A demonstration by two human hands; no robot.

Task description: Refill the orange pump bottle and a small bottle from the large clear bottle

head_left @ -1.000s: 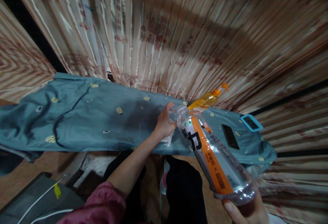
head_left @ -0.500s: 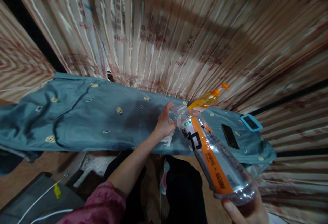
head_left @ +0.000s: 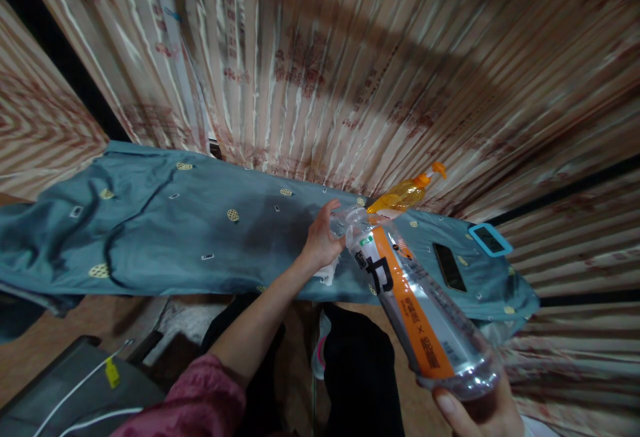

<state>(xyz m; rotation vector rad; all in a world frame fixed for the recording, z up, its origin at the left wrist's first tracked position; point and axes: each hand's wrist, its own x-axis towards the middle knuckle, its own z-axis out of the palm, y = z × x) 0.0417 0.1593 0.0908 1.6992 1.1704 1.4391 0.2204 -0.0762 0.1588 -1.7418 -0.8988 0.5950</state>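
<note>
Nothing has shifted over the last second: both hands hold the same pose. Left hand (head_left: 320, 243) rests on the blue cloth (head_left: 165, 237) near its front edge, fingers curled on a bit of white tissue (head_left: 330, 270), thumb at the mouth of the clear bottle (head_left: 415, 307). Right hand (head_left: 480, 410) grasps that bottle by its base, tilting the neck down toward the cloth; a little clear liquid sits at the base. Behind it, an orange pump bottle (head_left: 405, 193) holds amber liquid. Farther toward the right corner lie a dark phone (head_left: 450, 267) and a blue-framed device (head_left: 490, 239).

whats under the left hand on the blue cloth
A crumpled white tissue pokes out below the left hand, lying on the blue cloth. The hand covers the rest of it.
</note>
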